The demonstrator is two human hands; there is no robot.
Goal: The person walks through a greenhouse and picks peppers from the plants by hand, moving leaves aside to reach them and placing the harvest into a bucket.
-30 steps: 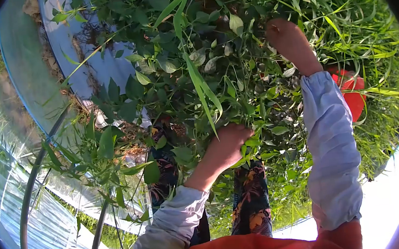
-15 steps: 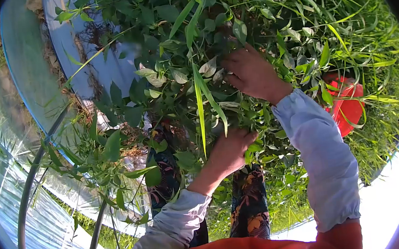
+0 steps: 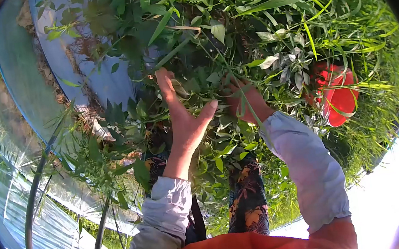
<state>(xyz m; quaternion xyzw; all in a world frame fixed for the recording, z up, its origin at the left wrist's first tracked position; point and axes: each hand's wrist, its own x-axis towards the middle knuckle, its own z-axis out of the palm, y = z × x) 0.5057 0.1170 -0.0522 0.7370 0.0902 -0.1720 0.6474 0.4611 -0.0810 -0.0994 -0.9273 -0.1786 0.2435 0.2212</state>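
"What is covering the ground at the left?"

"Clear plastic film (image 3: 51,242) is lying there in shiny folds, and a dark curved pole (image 3: 30,215) is rising in front of it. Next to this, a pale bluish sheet (image 3: 68,55) is stretching away, with brown dry matter lying upon it."

"And where are the leafy plants (image 3: 221,141)?"

"They are filling the middle — both hands are reaching among them."

"How is the left hand (image 3: 185,126) looking?"

"It is spreading thumb and forefinger wide, and leaves are showing behind the gap."

"And the right hand (image 3: 247,102)?"

"It is reaching into the foliage just beside, while a thin stem is crossing before it. Leaves are hiding its fingertips, so I cannot tell whether it is holding something."

"What is standing farther right?"

"A red container (image 3: 341,104) is sitting in tall grass (image 3: 368,19) — some blades are crossing it. Below, a white area (image 3: 387,202) is glaring too brightly for judging."
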